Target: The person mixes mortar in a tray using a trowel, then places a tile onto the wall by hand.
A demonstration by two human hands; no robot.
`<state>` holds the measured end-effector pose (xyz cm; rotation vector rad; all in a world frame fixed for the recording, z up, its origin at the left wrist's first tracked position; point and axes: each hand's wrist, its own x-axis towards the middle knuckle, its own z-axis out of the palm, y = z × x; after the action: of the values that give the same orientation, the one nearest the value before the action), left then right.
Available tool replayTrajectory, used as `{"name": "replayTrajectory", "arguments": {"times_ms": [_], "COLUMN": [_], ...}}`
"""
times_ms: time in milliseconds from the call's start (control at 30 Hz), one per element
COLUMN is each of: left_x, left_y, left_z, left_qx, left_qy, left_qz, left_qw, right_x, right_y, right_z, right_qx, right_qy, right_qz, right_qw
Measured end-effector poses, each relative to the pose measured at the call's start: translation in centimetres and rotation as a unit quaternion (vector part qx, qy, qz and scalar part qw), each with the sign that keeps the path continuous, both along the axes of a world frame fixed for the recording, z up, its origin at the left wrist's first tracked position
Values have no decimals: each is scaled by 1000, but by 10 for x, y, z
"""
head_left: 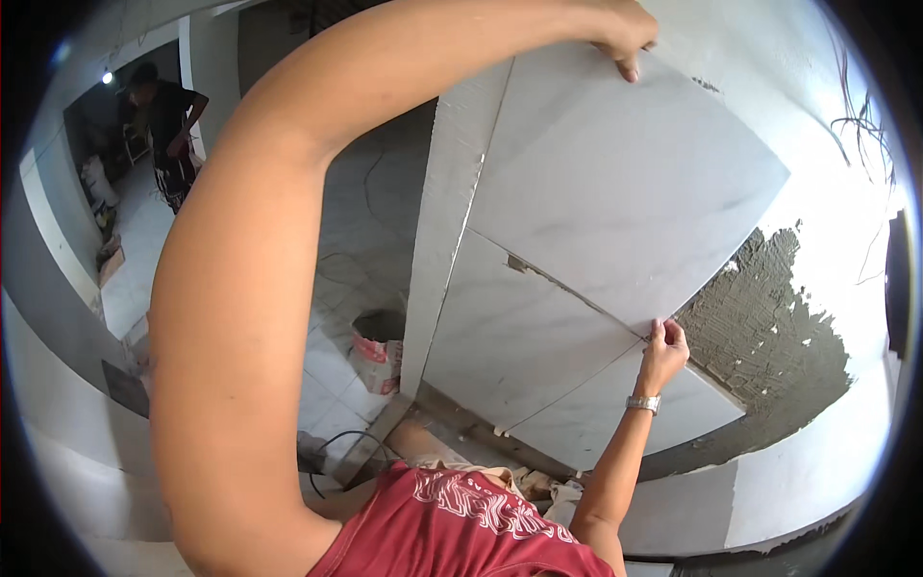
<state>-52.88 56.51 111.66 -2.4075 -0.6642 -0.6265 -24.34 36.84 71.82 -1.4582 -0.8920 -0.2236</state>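
Observation:
A large grey-white marble-look wall tile (615, 173) stands on the wall above two similar tiles, the lower left tile (524, 332) and the lower right tile (596, 409). My left arm arches across the view, and my left hand (625, 38) grips the top edge of the upper tile, one digit pointing down over its face. At that tile's lower right corner, by the joint, my right hand (663, 351) is closed in a pinch; its fingertips partly hide the edge. A metal watch (642, 404) circles my right wrist. Mortar shows in a gap in the joint.
Ridged grey mortar (769, 327) coats the wall right of the tiles. Loose wires (856, 125) hang at the upper right. A red and white bucket (377, 351) stands on the tiled floor beyond the wall's edge. Another person (168, 125) stands in the far left room.

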Motion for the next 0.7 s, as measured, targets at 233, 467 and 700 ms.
{"name": "replayTrajectory", "arguments": {"times_ms": [233, 467, 700], "left_x": [5, -2, -19], "left_y": [6, -3, -30], "left_z": [4, 11, -1], "left_qx": [-1, 17, -71], "left_qy": [55, 53, 28], "left_qz": [41, 45, 47], "left_qw": [998, 997, 996], "right_x": [-1, 3, -6], "right_y": [-1, -2, -5], "right_z": [8, 14, 21], "right_qx": [-39, -26, -52], "right_qy": [16, 9, 5], "right_qz": [2, 12, -14], "right_qw": [999, 1000, 999]}}
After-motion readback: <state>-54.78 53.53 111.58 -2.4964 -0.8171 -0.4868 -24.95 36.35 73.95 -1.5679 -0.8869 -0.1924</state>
